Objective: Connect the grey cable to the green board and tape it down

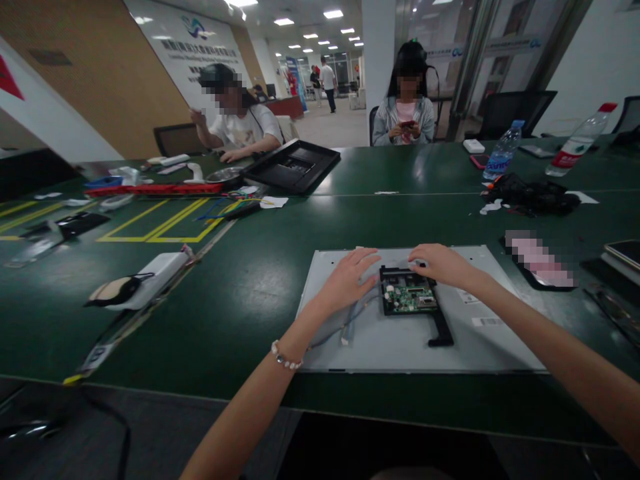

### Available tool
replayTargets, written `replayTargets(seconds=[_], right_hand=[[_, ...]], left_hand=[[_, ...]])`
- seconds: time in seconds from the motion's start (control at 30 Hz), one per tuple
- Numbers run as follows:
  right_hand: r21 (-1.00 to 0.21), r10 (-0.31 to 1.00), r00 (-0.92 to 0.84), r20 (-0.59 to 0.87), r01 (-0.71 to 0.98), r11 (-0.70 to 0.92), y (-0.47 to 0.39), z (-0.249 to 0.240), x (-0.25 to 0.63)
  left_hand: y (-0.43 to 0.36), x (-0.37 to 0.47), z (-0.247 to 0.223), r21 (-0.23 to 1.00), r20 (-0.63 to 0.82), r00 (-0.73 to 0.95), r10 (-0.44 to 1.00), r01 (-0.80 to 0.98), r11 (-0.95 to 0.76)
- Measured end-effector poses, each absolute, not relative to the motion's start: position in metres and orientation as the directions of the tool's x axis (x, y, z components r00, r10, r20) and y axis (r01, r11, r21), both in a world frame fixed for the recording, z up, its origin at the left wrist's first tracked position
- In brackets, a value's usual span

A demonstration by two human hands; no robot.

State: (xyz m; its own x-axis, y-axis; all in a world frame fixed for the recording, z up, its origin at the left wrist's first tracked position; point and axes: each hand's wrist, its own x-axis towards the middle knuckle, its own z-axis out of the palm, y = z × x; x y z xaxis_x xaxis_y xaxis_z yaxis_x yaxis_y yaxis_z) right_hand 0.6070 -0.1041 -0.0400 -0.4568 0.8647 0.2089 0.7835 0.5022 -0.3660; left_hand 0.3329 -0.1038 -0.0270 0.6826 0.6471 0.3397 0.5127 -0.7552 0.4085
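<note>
While our left hand (pixel 353 277) spreads loosely beside the black bracket (pixel 442 328), our right hand (pixel 435 263) curls at its top edge, grip unclear to us | bracket, carrying a green circuit board (pixel 407 299), sits on the grey panel (pixel 380 350), between both hands | cable (pixel 354 313) trails left, off the board | panel lies flat on our counter (pixel 260 293), probably for steadiness.

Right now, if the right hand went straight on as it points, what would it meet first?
Probably the left hand, across a small gap; depth is unclear, so the right hand might brush the black frame first.
</note>
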Motion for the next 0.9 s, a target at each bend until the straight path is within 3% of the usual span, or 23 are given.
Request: replayTargets(seconds=[0.23,0.37,0.9], right_hand=[[-0.288,0.837,-0.522,0.163,0.786,0.547,-0.1023,-0.0414,0.6091],[-0.262,0.830,-0.536,0.156,0.788,0.558,-0.1036,-0.0411,0.6132],[-0.261,0.848,-0.492,0.197,0.807,0.529,-0.1013,-0.0499,0.6046]], left_hand=[[-0.1155,0.3362,-0.0285,0.568,0.178,0.786,0.592,0.409,-0.714],[-0.1150,0.3355,-0.0303,0.599,0.106,0.809,0.578,0.412,-0.687],[-0.1157,0.3373,-0.0327,0.627,0.101,0.812,0.575,0.397,-0.670]])
